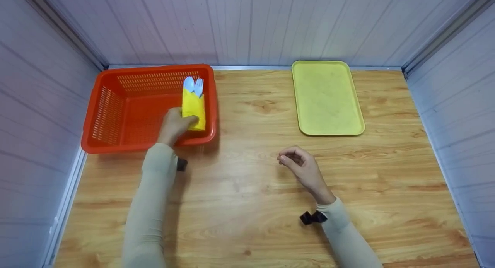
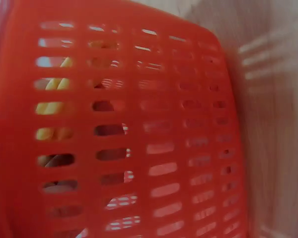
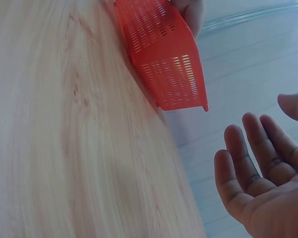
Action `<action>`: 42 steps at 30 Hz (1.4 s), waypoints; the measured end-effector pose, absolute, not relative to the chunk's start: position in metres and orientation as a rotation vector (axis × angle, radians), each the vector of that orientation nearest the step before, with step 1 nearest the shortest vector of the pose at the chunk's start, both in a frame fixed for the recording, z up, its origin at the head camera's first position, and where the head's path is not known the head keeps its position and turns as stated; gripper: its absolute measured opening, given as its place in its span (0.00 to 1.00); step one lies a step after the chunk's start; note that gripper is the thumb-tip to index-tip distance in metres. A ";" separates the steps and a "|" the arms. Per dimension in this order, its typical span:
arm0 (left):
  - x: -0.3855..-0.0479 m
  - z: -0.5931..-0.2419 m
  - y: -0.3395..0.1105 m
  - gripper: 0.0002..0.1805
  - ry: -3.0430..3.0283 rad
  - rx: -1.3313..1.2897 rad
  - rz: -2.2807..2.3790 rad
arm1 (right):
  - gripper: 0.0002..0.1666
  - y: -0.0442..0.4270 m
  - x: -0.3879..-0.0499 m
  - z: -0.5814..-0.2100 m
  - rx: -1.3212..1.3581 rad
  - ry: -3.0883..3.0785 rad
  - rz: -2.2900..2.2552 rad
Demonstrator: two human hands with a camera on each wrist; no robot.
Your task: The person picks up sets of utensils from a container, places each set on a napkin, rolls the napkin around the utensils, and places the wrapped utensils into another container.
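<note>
At the right end of the red basket, my left hand grips a yellow cutlery pouch, thumb across its lower part. A white spoon and a white fork stick out of the pouch's far end. The basket's slotted wall fills most of the left wrist view and mostly hides that hand; bits of yellow show through the slots. My right hand hovers over the table with loosely bent fingers and holds nothing. In the right wrist view its fingers are spread apart from the thumb.
A yellow tray lies flat at the back right of the wooden table. Panelled walls enclose the back and both sides. The basket stands at the back left, close to the walls.
</note>
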State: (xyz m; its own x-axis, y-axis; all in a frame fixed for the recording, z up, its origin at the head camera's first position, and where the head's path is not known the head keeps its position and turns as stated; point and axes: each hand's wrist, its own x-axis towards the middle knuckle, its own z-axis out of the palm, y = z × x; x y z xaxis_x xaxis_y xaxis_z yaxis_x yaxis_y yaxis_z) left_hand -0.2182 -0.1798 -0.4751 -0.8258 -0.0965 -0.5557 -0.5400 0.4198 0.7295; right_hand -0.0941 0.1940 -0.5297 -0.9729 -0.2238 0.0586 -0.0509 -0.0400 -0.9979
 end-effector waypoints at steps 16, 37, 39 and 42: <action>-0.238 -0.491 -0.183 0.41 2.115 -0.645 1.180 | 0.11 0.188 -0.093 -0.535 -0.378 2.065 -2.137; -0.238 -0.497 -0.176 0.36 2.196 -0.644 1.012 | 0.18 0.186 -0.091 -0.538 -0.391 2.121 -2.074; -0.238 -0.497 -0.177 0.37 2.226 -0.616 0.995 | 0.17 0.186 -0.090 -0.539 -0.382 2.126 -2.073; -0.237 -0.497 -0.176 0.39 2.286 -0.577 0.970 | 0.14 0.186 -0.090 -0.539 -0.371 2.135 -2.069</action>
State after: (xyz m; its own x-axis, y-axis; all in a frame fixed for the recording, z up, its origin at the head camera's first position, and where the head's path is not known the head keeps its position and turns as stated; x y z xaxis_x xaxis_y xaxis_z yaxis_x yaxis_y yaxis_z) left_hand -0.2369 -0.1757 -0.4971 -0.7361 -0.1592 -0.6578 -0.5837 0.6413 0.4980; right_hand -0.0898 0.1861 -0.5388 -0.9590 -0.2753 0.0671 -0.0758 0.0209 -0.9969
